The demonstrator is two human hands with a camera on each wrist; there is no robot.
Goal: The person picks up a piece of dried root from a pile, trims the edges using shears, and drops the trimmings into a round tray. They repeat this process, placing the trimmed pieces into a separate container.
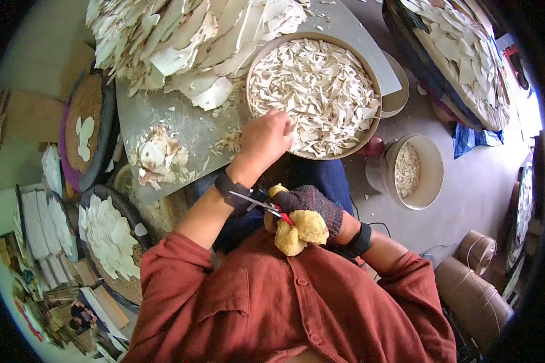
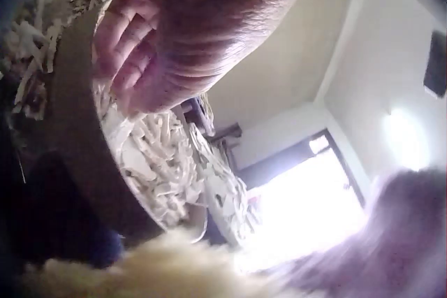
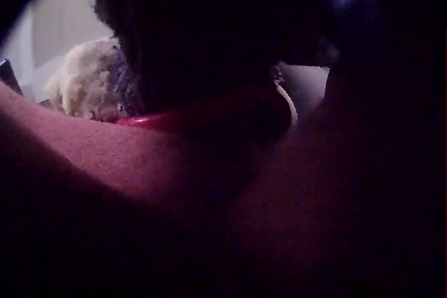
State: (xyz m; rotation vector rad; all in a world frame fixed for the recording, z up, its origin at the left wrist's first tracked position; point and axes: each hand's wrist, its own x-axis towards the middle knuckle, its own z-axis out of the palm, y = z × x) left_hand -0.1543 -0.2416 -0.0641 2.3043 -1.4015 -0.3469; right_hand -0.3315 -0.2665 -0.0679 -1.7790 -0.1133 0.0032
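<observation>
Over the near left rim of a round tray [image 1: 378, 91] heaped with pale cut pieces [image 1: 315, 91], my bare left hand [image 1: 266, 140] has its fingers curled. In the left wrist view, the left hand [image 2: 188, 39] covers part of the pieces [image 2: 164, 165]; nothing held shows, and its fingertips are partly hidden. My gloved right hand [image 1: 315, 202] grips scissors with red handles [image 1: 286, 219] near my lap, their blades [image 1: 254, 201] pointing left. Yellow padding [image 1: 309, 227] surrounds the handles. The right wrist view is dark, showing some padding [image 3: 87, 81] and a red handle [image 3: 209, 109].
Large pale flakes [image 1: 188, 36] are piled on the metal table [image 1: 194, 130], with a smaller crumbly heap [image 1: 159, 154] at its left. A bucket [image 1: 435, 175] with cut pieces stands at the right. Baskets with flakes stand at lower left [image 1: 109, 233] and upper right [image 1: 460, 48].
</observation>
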